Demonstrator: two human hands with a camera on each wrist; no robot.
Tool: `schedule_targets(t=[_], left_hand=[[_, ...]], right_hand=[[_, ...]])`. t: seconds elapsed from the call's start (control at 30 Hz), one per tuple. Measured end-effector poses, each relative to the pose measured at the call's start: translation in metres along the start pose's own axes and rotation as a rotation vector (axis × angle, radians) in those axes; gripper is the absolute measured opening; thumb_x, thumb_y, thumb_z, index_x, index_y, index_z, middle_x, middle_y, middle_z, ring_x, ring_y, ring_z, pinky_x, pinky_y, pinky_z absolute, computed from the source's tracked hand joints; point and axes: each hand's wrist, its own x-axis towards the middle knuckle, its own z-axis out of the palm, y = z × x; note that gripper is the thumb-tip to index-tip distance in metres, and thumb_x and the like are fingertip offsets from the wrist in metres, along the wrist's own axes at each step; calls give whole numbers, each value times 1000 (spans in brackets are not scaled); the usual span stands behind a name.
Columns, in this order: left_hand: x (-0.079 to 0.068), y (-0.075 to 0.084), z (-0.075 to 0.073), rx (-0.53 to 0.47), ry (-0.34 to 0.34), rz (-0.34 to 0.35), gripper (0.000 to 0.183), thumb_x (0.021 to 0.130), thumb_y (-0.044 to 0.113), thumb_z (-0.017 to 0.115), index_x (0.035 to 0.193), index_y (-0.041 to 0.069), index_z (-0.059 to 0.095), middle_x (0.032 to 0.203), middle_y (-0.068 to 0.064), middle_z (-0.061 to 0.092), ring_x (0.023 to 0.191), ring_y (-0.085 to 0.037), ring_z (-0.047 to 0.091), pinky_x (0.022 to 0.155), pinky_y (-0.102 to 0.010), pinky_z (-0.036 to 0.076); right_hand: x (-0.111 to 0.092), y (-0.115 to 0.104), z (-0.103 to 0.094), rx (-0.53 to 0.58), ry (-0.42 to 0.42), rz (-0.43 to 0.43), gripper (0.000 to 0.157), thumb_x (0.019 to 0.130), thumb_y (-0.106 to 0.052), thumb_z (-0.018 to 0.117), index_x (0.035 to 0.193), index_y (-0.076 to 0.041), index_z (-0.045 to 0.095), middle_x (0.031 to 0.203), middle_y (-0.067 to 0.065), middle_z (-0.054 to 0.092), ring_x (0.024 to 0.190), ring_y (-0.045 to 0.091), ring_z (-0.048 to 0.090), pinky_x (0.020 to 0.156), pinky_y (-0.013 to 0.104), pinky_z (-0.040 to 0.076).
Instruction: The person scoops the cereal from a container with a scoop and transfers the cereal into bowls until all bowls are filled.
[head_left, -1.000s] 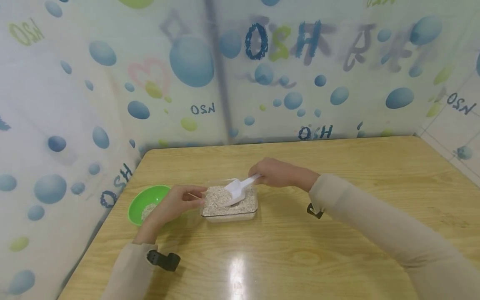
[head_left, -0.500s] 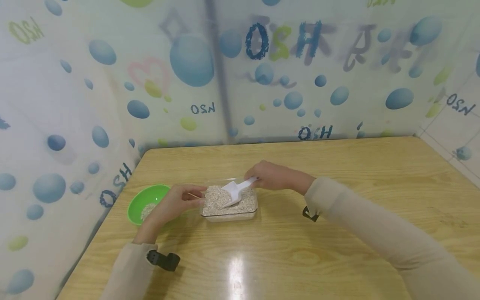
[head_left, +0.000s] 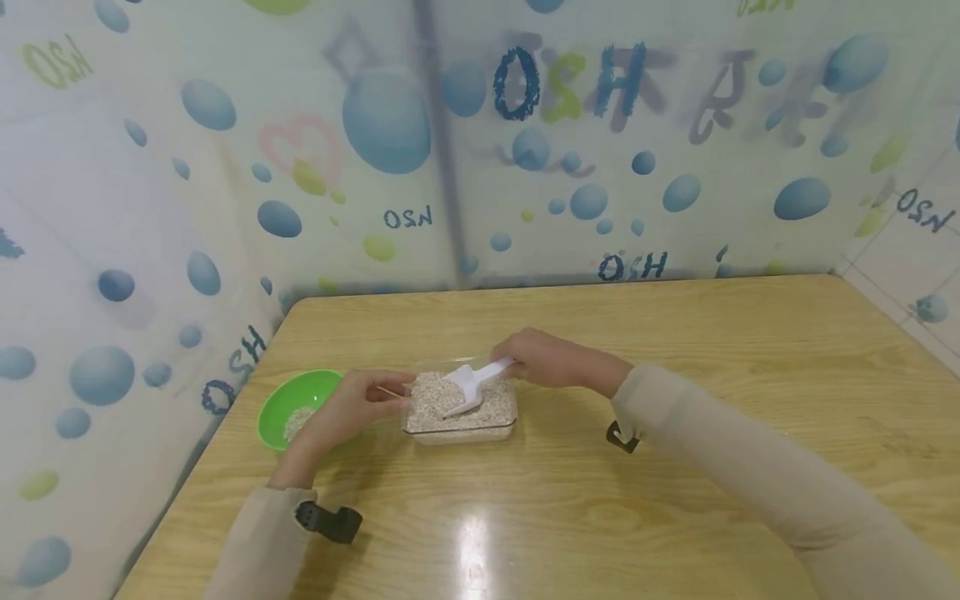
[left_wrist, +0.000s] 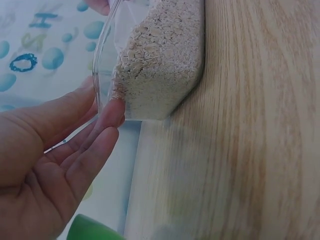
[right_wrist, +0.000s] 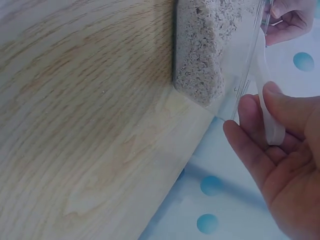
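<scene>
A clear plastic container (head_left: 461, 433) full of oats (head_left: 431, 400) stands on the table. My left hand (head_left: 356, 408) pinches its left rim, thumb at the edge and fingers against the outer wall (left_wrist: 145, 107). My right hand (head_left: 547, 358) grips the handle of a white scoop (head_left: 468, 387) from the right side. The scoop's blade rests down in the oats, tilted toward the left. In the right wrist view, the scoop handle (right_wrist: 272, 127) lies between thumb and curled fingers. Left of the container, a green bowl (head_left: 281, 400) holds a small heap of oats, partly hidden behind my left hand.
The wooden table (head_left: 600, 517) reaches back to a wall covering (head_left: 480, 167) printed with blue bubbles. More of this covering runs along the left side, close to the green bowl. A dark strap (head_left: 327, 522) sits on my left wrist.
My right hand has shifted slightly left and toward me, and the scoop has moved a little with it in the oats. My left hand stays at the container's rim.
</scene>
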Motion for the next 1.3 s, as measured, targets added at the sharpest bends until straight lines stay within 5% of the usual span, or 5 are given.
schedule_targets(t=[0.4,0.73,1.3], left_hand=[[-1,-2,0,-18,1,2,40,86,11,64,121,-6,55,105,-19,63,94,-30,61,79,-34,52],[-1,-7,0,-35,0,7,41,86,13,65,122,-4,56,107,-18,62,96,-29,61,80,-33,51],[-3,-2,0,-42,1,8,42,87,15,65,122,-4,55,107,-18,62,95,-28,61,80,-34,51]], right_hand=[[-10,11,6,81,70,-19,13,90,-5,56,99,0,65,81,9,63,65,9,47,62,24,43],[-21,12,7,149,125,6,27,91,-8,55,115,5,60,95,13,66,76,22,63,69,27,50],[-33,16,10,254,229,68,27,92,-9,55,116,4,59,101,12,65,82,25,63,70,28,50]])
